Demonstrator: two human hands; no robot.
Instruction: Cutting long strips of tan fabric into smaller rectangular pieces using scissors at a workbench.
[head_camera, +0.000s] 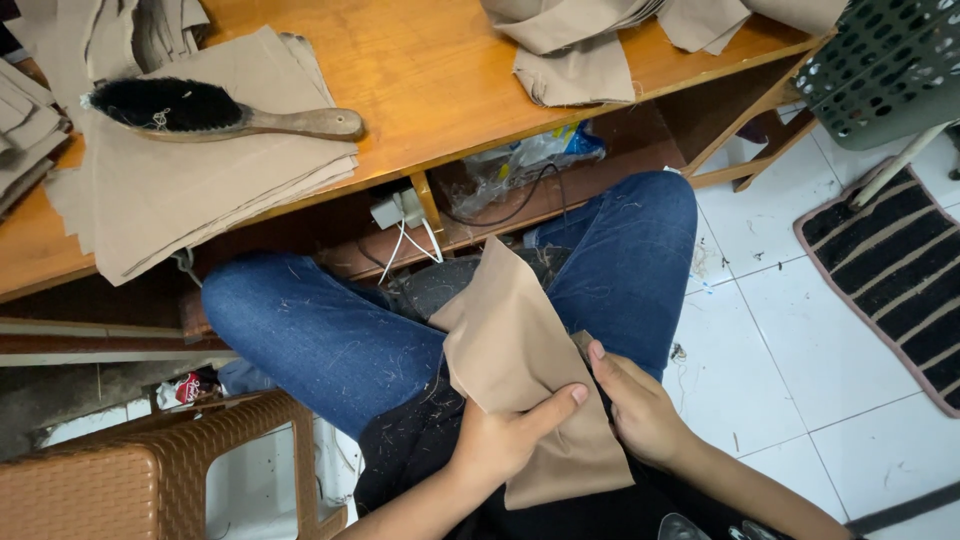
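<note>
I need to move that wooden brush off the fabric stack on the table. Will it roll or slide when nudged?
The brush probably won't roll: it lies flat, bristles sideways, on its broad back. The handle looks like solid wood, so likely stiff and fairly weighty. The tan fabric stack under it may shift or bunch if pushed.

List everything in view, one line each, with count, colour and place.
fabric piece: one, tan, held over the lap
fabric stacks: several, tan, on the table
brush: one, black bristles, wooden handle, on the left stack
table: one, orange wood, top
stool: one, brown, bottom left
crate: one, green, top right
mat: one, black striped, right floor
jeans: blue, person's legs
left hand: grips the fabric piece
right hand: grips its right edge
</note>
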